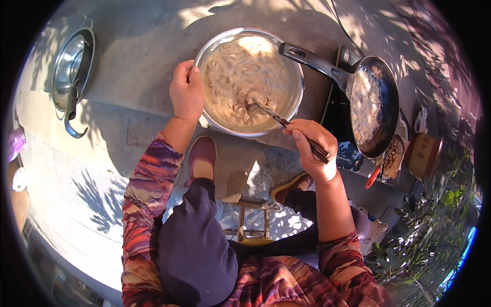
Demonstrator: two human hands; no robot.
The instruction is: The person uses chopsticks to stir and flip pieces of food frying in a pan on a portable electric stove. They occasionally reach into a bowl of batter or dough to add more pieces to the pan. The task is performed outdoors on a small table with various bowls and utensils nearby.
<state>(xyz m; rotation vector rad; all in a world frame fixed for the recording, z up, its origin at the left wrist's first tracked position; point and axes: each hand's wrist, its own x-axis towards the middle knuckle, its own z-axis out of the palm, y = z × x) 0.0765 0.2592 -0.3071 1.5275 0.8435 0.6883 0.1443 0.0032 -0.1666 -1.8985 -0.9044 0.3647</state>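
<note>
A round metal bowl (299, 104) holds a thick beige batter (230, 76) with pieces mixed into it. My left hand (187, 91) grips the bowl's left rim, thumb at the edge. In my right hand (315, 146) is the dark handle of a metal utensil (277, 117), which slants over the lower right rim; its working end is sunk in the batter, so its kind cannot be told. To the right, a black frying pan (391, 111) contains a pale, flat layer of batter (365, 105). The pan's handle reaches left over the bowl's rim.
Beneath the pan is a black cooktop (334, 111). A red-handled utensil (373, 177), a tray of browned food (392, 161) and a brown container (424, 156) lie beyond it. At far left are a metal basin (61, 101) and a ladle (71, 111). Leafy plants (418, 230) stand lower right.
</note>
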